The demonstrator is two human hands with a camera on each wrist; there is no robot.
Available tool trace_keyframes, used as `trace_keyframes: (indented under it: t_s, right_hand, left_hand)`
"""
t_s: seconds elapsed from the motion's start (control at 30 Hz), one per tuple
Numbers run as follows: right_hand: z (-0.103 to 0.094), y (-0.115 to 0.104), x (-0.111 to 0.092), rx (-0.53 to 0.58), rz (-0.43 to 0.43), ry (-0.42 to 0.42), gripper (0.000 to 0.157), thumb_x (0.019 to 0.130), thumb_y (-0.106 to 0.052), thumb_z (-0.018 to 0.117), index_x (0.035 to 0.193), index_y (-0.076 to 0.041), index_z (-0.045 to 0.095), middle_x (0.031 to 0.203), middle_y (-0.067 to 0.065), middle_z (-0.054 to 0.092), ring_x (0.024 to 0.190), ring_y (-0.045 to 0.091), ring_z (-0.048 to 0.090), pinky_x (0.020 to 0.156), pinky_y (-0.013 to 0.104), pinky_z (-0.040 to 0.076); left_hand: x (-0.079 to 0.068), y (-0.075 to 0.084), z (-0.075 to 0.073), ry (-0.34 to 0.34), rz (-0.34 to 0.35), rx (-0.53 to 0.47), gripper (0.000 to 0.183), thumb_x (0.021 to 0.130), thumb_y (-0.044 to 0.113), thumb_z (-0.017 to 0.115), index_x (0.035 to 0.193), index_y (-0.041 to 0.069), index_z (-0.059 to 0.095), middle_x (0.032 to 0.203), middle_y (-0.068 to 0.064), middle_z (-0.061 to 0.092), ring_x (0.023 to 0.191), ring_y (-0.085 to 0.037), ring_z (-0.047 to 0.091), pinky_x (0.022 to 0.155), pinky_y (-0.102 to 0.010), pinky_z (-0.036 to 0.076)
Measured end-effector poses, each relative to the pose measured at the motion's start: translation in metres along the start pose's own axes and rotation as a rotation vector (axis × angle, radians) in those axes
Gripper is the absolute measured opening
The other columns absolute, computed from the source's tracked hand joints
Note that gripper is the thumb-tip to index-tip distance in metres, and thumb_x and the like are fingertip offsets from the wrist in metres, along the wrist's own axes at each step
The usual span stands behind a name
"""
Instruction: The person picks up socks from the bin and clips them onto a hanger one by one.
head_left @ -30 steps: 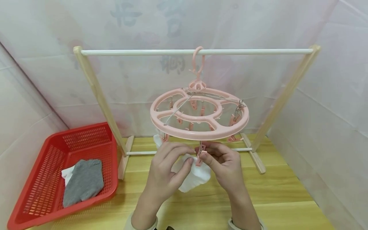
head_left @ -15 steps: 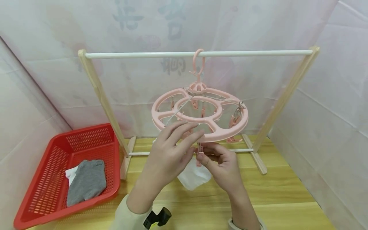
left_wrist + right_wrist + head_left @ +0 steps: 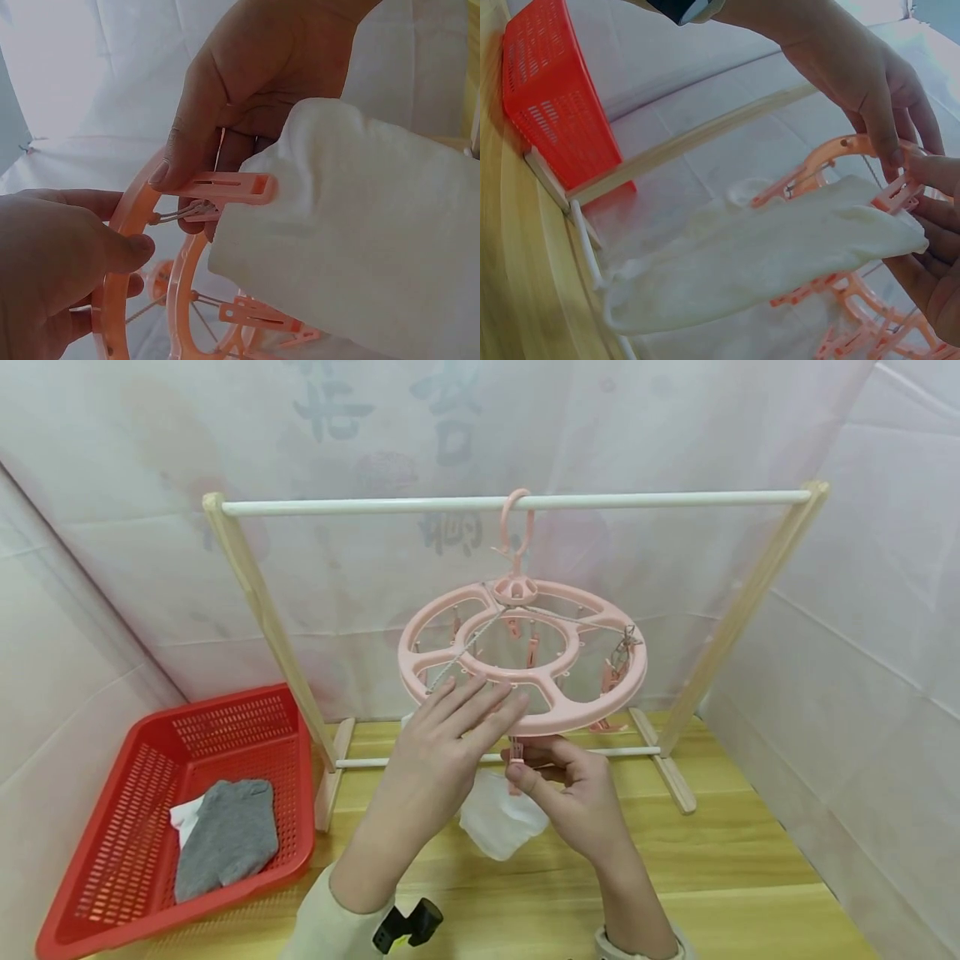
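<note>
A round pink drying hanger (image 3: 581,710) with clips hangs by its hook from a white bar. My left hand (image 3: 435,760) holds the near rim, its thumb on one side and its fingers on the other in the left wrist view. Just below, my right hand (image 3: 581,789) pinches a pink clip (image 3: 225,186) between thumb and fingers. That clip bites the edge of a white sock (image 3: 352,225), which hangs down under the rim. Part of another white piece (image 3: 750,191) shows behind it in the right wrist view, mostly hidden.
On the left stands a red basket (image 3: 296,827) with a grey sock (image 3: 228,835) and a white piece (image 3: 186,817) in it. The wooden rack's posts (image 3: 262,610) rise on both sides, joined by the white bar (image 3: 375,506). Several other clips hang under the hanger.
My left hand has left the sock and moved up to the hanger's near rim. The right hand stays at the clip. The hanger has tilted slightly.
</note>
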State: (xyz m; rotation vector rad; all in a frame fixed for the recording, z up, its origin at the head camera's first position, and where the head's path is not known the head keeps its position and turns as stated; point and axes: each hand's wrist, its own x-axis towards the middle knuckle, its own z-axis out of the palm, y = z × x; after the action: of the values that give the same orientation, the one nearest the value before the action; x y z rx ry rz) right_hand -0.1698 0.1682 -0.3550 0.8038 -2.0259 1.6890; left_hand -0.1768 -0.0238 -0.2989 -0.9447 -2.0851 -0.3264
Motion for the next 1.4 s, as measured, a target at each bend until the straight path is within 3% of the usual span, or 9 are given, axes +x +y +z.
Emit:
trace_keyframes:
  t_s: [0.13,0.27,0.4,0.53,0.7,0.83,1.0,1.17,1.4]
  right_hand:
    - [-0.001,0.001,0.000,-0.035,0.000,-0.018,0.025,0.088,0.002,0.072,0.113,-0.006,0.071,0.099,0.006,0.074,0.092,0.017,0.072,0.078,0.032,0.060]
    - [-0.004,-0.002,0.002,-0.160,-0.090,0.023,0.028,0.086,-0.001,0.076,0.113,-0.007,0.073,0.102,0.002,0.075,0.093,0.018,0.073,0.081,0.030,0.059]
    - [-0.009,-0.005,0.003,-0.301,-0.244,0.159,0.024,0.080,-0.001,0.080,0.103,-0.007,0.076,0.099,0.002,0.076,0.086,0.017,0.073,0.079,0.023,0.058]
    - [-0.016,-0.008,0.004,-0.389,-0.382,0.307,0.006,0.082,-0.004,0.078,0.088,-0.004,0.077,0.086,0.006,0.076,0.076,0.013,0.070,0.077,0.016,0.054]
    - [-0.018,-0.013,0.010,-0.379,-0.497,0.535,0.017,0.086,-0.010,0.073,0.077,0.004,0.073,0.073,0.016,0.071,0.073,0.013,0.065,0.079,0.017,0.052]
    - [-0.016,-0.021,0.017,-0.372,-0.530,0.665,0.016,0.084,-0.003,0.066,0.086,0.011,0.072,0.085,0.025,0.069,0.087,0.025,0.063,0.086,0.021,0.050]
    - [-0.020,-0.017,0.020,-0.467,-0.526,0.615,0.031,0.081,0.010,0.059,0.109,0.010,0.071,0.116,0.030,0.066,0.114,0.047,0.059,0.104,0.031,0.048]
    - [-0.030,0.001,0.017,-0.576,-0.474,0.523,0.041,0.079,0.017,0.065,0.118,0.005,0.070,0.130,0.024,0.063,0.128,0.048,0.052,0.111,0.038,0.042]
    - [-0.035,0.013,0.015,-0.575,-0.473,0.512,0.021,0.090,-0.004,0.070,0.110,0.001,0.074,0.124,0.020,0.068,0.128,0.046,0.053,0.111,0.041,0.042]
  left_hand:
    - [-0.001,-0.001,0.000,0.005,-0.005,-0.010,0.055,0.088,-0.005,0.069,0.134,0.023,0.063,0.136,0.001,0.063,0.134,-0.025,0.053,0.118,-0.044,0.032]
    - [-0.002,-0.003,-0.002,0.009,-0.019,-0.028,0.054,0.087,-0.007,0.067,0.132,0.022,0.064,0.136,0.001,0.063,0.134,-0.026,0.052,0.118,-0.048,0.032]
    - [-0.004,-0.006,-0.004,0.015,-0.027,-0.046,0.053,0.087,-0.008,0.066,0.131,0.023,0.065,0.135,0.002,0.064,0.135,-0.026,0.051,0.117,-0.050,0.032]
    - [-0.005,-0.008,-0.005,0.026,-0.033,-0.066,0.049,0.089,-0.006,0.065,0.129,0.023,0.066,0.133,0.002,0.064,0.137,-0.026,0.050,0.117,-0.052,0.031]
    - [-0.007,-0.012,-0.007,0.039,-0.038,-0.112,0.047,0.091,-0.007,0.059,0.128,0.022,0.067,0.133,0.001,0.065,0.139,-0.027,0.048,0.119,-0.053,0.028]
    - [-0.009,-0.017,-0.009,0.045,-0.033,-0.147,0.046,0.091,-0.008,0.058,0.125,0.021,0.068,0.131,0.001,0.065,0.139,-0.029,0.047,0.119,-0.055,0.026]
    - [-0.009,-0.022,-0.011,0.052,-0.011,-0.177,0.044,0.090,-0.008,0.056,0.123,0.019,0.070,0.131,-0.001,0.066,0.139,-0.029,0.047,0.121,-0.054,0.022]
    - [-0.010,-0.026,-0.013,0.062,0.014,-0.200,0.043,0.091,-0.008,0.054,0.121,0.018,0.070,0.130,-0.001,0.067,0.139,-0.029,0.047,0.121,-0.054,0.022]
    - [-0.012,-0.029,-0.012,0.057,0.020,-0.216,0.045,0.089,-0.010,0.052,0.121,0.017,0.071,0.130,-0.002,0.067,0.138,-0.030,0.047,0.120,-0.055,0.022]
